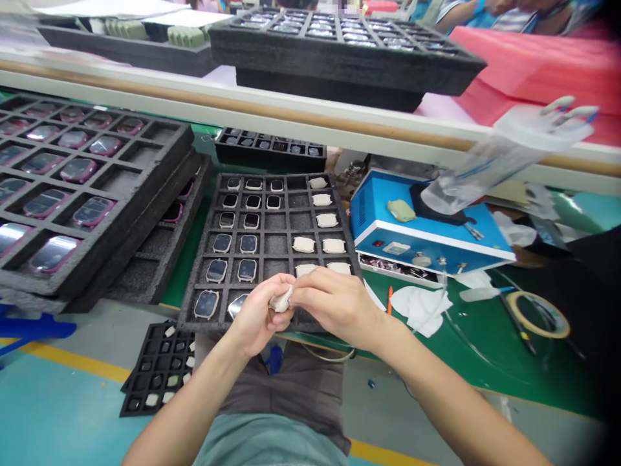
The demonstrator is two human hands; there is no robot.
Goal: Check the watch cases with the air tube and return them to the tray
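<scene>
My left hand [259, 317] grips a cream watch case [280, 303] over the near edge of a black foam tray [276, 223]. The fingers of my right hand [339, 304] pinch the case from its right side; whether a small part lies between the fingertips is hidden. Left columns of the tray hold watch cases with dark screens, such as a watch [222, 243]. On the right are plain cream cases, among them a cream case [334, 246]. Some middle compartments show bare foam.
Stacked foam trays [160, 155] with pink-framed watches stand left. A blue box-shaped device [431, 236] with a plastic cup [444, 191] and a green case [401, 210] on top stands right. White wipes [421, 307] and a tape roll [538, 315] lie nearby. A shelf [291, 120] crosses above.
</scene>
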